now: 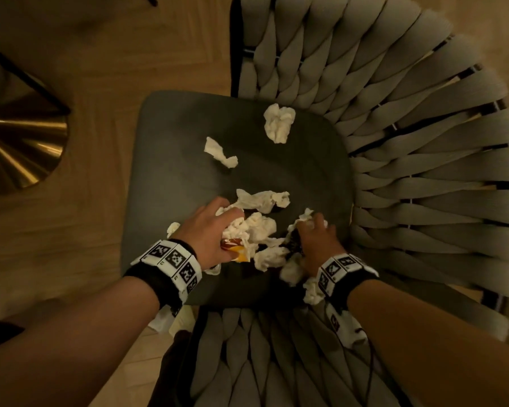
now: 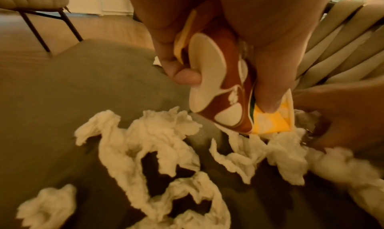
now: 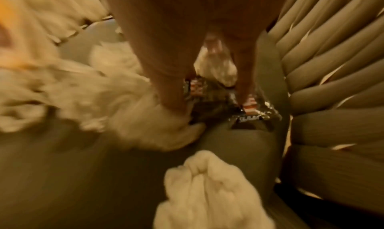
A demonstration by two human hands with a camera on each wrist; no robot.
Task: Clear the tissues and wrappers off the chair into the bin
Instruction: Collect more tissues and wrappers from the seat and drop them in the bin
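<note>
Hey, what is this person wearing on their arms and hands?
Both forearms are bare, with no sleeves or gloves. The left wrist band is black, topped with white blocks printed with black square marker codes. The right wrist band matches it, and a thin black cable trails from it.

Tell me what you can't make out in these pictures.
- Bin: in no view, beyond the frame edges.
- Right hand grip: right wrist view is motion-blurred; fingers sit on a dark wrapper, print unreadable.
- Left hand: holds a red-and-yellow wrapper, its brand folded away.
- Tissues under both hands: count hidden.
</note>
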